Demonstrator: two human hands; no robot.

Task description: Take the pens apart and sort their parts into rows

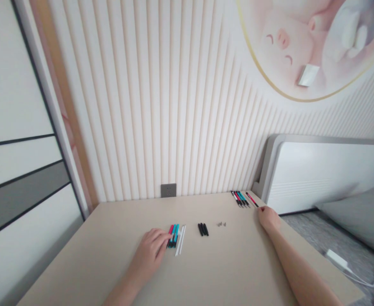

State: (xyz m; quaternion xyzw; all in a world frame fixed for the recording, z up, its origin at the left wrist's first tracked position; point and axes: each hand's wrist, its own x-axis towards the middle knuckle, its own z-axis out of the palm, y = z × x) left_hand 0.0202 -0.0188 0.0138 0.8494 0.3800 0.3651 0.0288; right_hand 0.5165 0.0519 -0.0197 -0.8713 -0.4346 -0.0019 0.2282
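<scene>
Several red and teal pen barrels with black grips [175, 234] lie side by side near the table's middle. My left hand [151, 248] is at their left side, its fingers bent together over the nearest barrel; the fingertips partly hide it. Beside the barrels lie thin white refills [181, 240]. At the far right corner, my right hand [269, 217] pinches the near end of a red and black pen [252, 199]. That pen points away from me, beside a row of several red, teal and black pens [240, 199].
Several short black pen parts [203, 229] and some small grey tips [221, 224] lie on the beige table [222, 267]. A ribbed wall with a dark socket [168, 190] stands behind it. To the right are a bed [304, 170] and a white charger [336, 258] with a cable.
</scene>
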